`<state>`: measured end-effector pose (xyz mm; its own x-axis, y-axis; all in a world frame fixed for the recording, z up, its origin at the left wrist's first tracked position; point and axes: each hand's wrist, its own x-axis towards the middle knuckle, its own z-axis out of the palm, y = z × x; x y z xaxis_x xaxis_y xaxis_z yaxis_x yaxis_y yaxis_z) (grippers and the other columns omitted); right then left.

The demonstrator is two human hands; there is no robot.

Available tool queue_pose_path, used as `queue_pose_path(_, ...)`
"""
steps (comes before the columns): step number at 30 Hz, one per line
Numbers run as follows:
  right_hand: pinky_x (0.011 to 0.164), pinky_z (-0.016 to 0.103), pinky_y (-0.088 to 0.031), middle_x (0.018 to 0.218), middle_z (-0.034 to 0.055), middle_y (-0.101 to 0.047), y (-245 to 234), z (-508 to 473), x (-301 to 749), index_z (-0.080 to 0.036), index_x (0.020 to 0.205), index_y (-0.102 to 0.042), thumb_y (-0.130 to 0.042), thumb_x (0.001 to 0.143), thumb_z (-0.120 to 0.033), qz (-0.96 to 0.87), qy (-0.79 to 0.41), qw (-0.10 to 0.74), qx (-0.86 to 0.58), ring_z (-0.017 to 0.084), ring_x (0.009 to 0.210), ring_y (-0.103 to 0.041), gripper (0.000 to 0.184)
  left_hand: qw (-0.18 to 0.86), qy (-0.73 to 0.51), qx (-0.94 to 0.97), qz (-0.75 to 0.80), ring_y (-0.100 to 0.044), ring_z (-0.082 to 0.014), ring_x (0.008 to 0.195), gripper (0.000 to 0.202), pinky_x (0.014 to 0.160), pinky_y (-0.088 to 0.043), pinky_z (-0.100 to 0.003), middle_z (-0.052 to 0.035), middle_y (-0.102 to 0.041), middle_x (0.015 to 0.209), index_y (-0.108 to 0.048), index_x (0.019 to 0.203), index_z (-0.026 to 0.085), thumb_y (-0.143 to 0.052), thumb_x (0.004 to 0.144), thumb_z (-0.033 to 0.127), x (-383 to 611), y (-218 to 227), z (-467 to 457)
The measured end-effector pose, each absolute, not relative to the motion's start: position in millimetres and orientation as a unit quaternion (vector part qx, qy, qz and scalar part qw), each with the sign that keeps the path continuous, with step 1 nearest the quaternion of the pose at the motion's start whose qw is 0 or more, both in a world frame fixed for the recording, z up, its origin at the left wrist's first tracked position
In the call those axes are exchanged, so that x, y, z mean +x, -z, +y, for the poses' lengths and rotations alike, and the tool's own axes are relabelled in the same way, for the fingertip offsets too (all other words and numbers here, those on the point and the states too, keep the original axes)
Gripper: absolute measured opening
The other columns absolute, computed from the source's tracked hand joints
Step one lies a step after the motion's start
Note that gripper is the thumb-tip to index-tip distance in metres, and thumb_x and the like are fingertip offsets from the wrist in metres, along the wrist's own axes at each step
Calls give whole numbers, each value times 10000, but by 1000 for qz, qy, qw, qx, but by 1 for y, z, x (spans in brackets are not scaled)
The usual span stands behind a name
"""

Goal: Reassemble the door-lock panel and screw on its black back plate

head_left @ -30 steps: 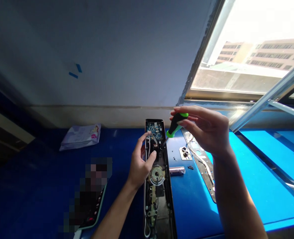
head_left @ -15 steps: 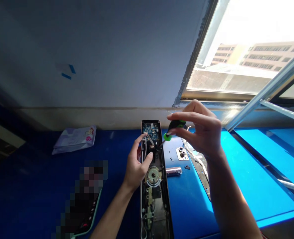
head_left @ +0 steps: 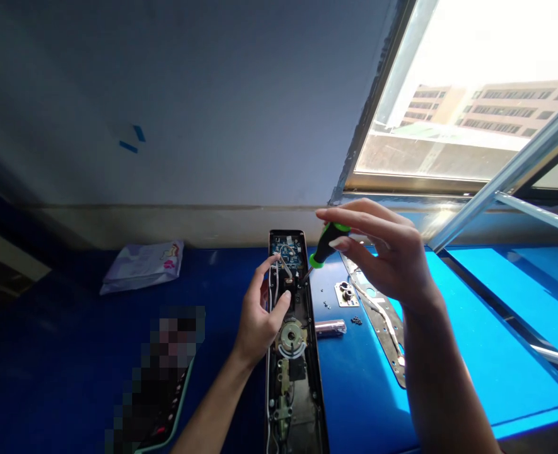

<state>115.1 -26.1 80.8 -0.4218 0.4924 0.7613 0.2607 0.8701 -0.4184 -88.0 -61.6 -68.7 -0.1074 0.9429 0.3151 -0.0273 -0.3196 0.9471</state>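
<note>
Before me lies a long, narrow electronic door lock housing (head_left: 302, 391), its inside exposed. My left hand (head_left: 267, 309) grips its left side, the thumb on a black part inside and the index fingertip by the wires near the blue circuit board (head_left: 287, 251). The other left fingers are mostly hidden. In my right hand (head_left: 383, 252) is a green-and-black screwdriver (head_left: 325, 246), held between thumb and fingers. Its shaft slants down to the housing's right inner edge, just below the board. Whether the tip sits on a screw is too small to tell.
Right of the housing lie a small metal plate (head_left: 347, 294), loose screws (head_left: 356, 320) and a shiny wrapped cylinder (head_left: 330, 328). A long perforated plate (head_left: 377, 321) with a white cable is partly behind my right arm. Left are a packet (head_left: 144, 266) and a phone (head_left: 179, 397).
My right hand has shifted slightly to the right and its fingers have moved on the screwdriver. The handle stands steeper, while the tip stays about where it was. My left hand keeps its place.
</note>
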Motion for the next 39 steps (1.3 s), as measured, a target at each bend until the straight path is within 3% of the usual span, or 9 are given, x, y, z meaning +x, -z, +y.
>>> queue_pose_path(3, 948, 381, -668, 1352, 41, -747, -82, -31, 116, -345, 1433, -666, -661, 1004, -154, -844, -212, 439, -224, 210, 1222, -726, 469, 390, -615, 537, 425, -586, -302, 1401, 590, 1256, -406, -513, -85, -588, 1534, -537, 1480, 264, -692, 911, 262, -87, 69, -62)
queue_pose_path(9, 781, 332, -676, 1009, 23, -780, -85, -32, 118, -289, 1205, -795, -867, 863, -238, -855, -110, 463, -207, 171, 898, -763, 354, 372, -619, 541, 431, -631, -300, 1344, 560, 1223, -449, -512, -102, -628, 1475, -558, 1466, 247, -684, 920, 259, -87, 72, -62)
queue_pose_path(14, 957, 337, -673, 1295, 25, -770, -90, -39, 123, -294, 1280, -744, -713, 980, -160, -864, -219, 398, -216, 188, 1211, -733, 329, 371, -622, 539, 430, -614, -303, 1372, 555, 1229, -445, -513, -100, -619, 1496, -566, 1459, 248, -687, 918, 259, -87, 74, -62)
queue_pose_path(19, 876, 296, -692, 1159, -7, -813, -89, -40, 127, -283, 1184, -782, -789, 926, -191, -851, -185, 421, -253, 165, 1070, -776, 274, 358, -623, 546, 430, -639, -292, 1341, 538, 1198, -485, -486, -97, -636, 1483, -591, 1437, 243, -687, 908, 249, -86, 72, -62)
queue_pose_path(26, 870, 291, -689, 1156, 21, -829, -91, -44, 117, -223, 1160, -799, -796, 915, -187, -859, -126, 430, -249, 171, 1020, -792, 247, 359, -619, 544, 437, -642, -296, 1333, 541, 1226, -451, -504, -97, -648, 1458, -594, 1436, 239, -694, 905, 266, -86, 70, -63)
queue_pose_path(30, 852, 296, -685, 1151, 4, -823, -90, -43, 113, -243, 1179, -778, -785, 918, -200, -852, -138, 430, -263, 169, 1004, -790, 264, 370, -618, 536, 441, -644, -305, 1327, 560, 1221, -452, -513, -105, -651, 1448, -582, 1446, 234, -704, 901, 278, -85, 68, -63)
queue_pose_path(33, 925, 326, -672, 1219, 7, -790, -86, -37, 114, -266, 1274, -719, -755, 928, -184, -845, -199, 417, -268, 187, 1087, -777, 357, 379, -617, 529, 442, -649, -307, 1316, 559, 1213, -457, -516, -108, -649, 1449, -579, 1447, 233, -703, 905, 291, -86, 67, -63)
queue_pose_path(35, 968, 369, -664, 1236, 20, -774, -86, -35, 118, -284, 1335, -674, -733, 934, -166, -830, -245, 430, -257, 207, 1118, -770, 422, 383, -614, 529, 444, -661, -302, 1294, 556, 1198, -473, -511, -105, -652, 1445, -580, 1446, 239, -705, 907, 295, -86, 68, -63)
queue_pose_path(39, 949, 428, -644, 1083, 44, -776, -98, -48, 137, -315, 1362, -667, -743, 903, -128, -766, -216, 566, -216, 246, 1059, -759, 501, 385, -620, 526, 436, -685, -292, 1240, 556, 1164, -504, -501, -99, -665, 1418, -581, 1439, 248, -716, 901, 295, -86, 70, -62)
